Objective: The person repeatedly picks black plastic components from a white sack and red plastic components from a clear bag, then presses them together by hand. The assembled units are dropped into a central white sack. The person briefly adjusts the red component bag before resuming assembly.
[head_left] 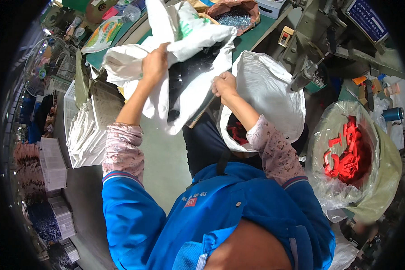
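A white woven sack (121, 58) lies across the green bench, its mouth spread wide. Black parts (191, 67) show inside it; their exact kind is too dark to make out. My left hand (155, 65) is closed on the sack's rim at the left of the opening. On the other side, my right hand (223, 84) pinches the edge of the same sack near the bench's front. Just right of that hand stands a second white sack (274, 94), with dark red pieces (237, 130) visible low in its mouth.
Metal fasteners (234, 19) fill a brown bag at the back. A machine (303, 76) stands to the right. Beyond the second sack, a plastic-lined sack (378, 180) holds red plastic parts (348, 157). White crates (105, 105) and a fan (45, 67) are on the left.
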A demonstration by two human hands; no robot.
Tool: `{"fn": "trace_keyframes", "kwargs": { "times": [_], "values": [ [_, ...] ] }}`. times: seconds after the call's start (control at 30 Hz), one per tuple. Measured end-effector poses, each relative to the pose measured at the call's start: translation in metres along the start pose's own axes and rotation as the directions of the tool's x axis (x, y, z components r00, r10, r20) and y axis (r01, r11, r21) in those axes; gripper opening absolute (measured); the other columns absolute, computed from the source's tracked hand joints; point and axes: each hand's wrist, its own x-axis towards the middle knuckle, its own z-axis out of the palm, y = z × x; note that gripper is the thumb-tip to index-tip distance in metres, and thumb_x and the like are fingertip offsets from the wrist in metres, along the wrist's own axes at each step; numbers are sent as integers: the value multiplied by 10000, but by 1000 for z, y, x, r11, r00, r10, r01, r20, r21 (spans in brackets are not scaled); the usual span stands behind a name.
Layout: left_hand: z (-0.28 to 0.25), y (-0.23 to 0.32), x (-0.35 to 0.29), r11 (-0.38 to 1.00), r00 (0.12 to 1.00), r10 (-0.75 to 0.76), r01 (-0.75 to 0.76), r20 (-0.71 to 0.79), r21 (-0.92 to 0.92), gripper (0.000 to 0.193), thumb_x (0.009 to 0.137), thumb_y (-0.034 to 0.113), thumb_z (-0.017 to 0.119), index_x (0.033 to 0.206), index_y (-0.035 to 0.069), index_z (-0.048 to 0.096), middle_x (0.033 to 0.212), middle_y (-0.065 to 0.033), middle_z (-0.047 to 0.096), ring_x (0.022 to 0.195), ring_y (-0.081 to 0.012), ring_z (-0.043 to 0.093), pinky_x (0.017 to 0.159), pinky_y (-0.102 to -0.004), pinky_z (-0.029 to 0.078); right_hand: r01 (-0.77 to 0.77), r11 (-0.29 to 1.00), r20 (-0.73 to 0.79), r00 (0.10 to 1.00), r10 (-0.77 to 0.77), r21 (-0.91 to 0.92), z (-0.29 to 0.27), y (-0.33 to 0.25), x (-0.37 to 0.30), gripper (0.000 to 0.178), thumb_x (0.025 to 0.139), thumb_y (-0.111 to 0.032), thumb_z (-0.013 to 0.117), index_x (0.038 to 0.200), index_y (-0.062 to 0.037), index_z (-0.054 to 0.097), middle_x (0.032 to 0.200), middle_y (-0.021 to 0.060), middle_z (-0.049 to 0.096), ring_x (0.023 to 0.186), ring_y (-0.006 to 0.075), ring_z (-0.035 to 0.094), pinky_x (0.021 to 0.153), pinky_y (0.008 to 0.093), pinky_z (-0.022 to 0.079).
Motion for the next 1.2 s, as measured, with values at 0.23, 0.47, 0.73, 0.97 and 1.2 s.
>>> {"fn": "trace_keyframes", "kwargs": {
  "times": [0.23, 0.47, 0.73, 0.97, 1.2],
  "values": [
    [-56, -61, 122, 976, 896, -171, 97, -410, -195, 285, 830, 130, 535, 1066, 108, 693, 919, -214, 680, 882, -368, 666, 799, -424, 503, 194, 839, 66, 980, -186, -509, -33, -34, -37, 169, 754, -58, 580, 855, 16, 467, 661, 156, 586, 455, 256, 625, 434, 377, 485],
    [-128, -18, 222, 900, 766, -81, -218, -637, -377, 230, 829, -20, 460, 920, 0, 670, 643, -54, 542, 606, -179, 502, 583, -342, 426, 195, 919, 94, 980, -173, -343, -26, -32, -52, 142, 787, -15, 526, 877, -6, 416, 603, 103, 572, 407, 183, 584, 312, 310, 378],
    [-64, -104, 185, 991, 963, 132, -127, -234, 36, 343, 799, 134, 508, 1100, 144, 674, 957, -175, 692, 899, -272, 674, 804, -358, 496, 108, 934, 213, 976, -35, -341, -6, -16, -44, 115, 859, -20, 484, 935, 21, 407, 666, 151, 592, 421, 193, 594, 313, 293, 399],
    [-54, -81, 141, 988, 999, -33, 31, -11, -150, 326, 834, 142, 538, 1145, 74, 610, 995, -159, 699, 945, -262, 662, 825, -348, 483, 66, 925, 233, 972, 25, -375, -11, -24, -43, 183, 890, -43, 498, 1025, 42, 407, 741, 175, 617, 453, 211, 616, 317, 290, 427],
    [-51, -31, 99, 897, 876, 351, -213, -330, 387, 626, 758, 193, 603, 1351, 107, 422, 1076, -196, 630, 1031, -366, 588, 888, -385, 459, 43, 933, 248, 967, 50, -356, -17, -30, -58, 336, 907, -73, 512, 1190, 59, 387, 779, 170, 616, 484, 201, 625, 329, 280, 428]
  ]
}}
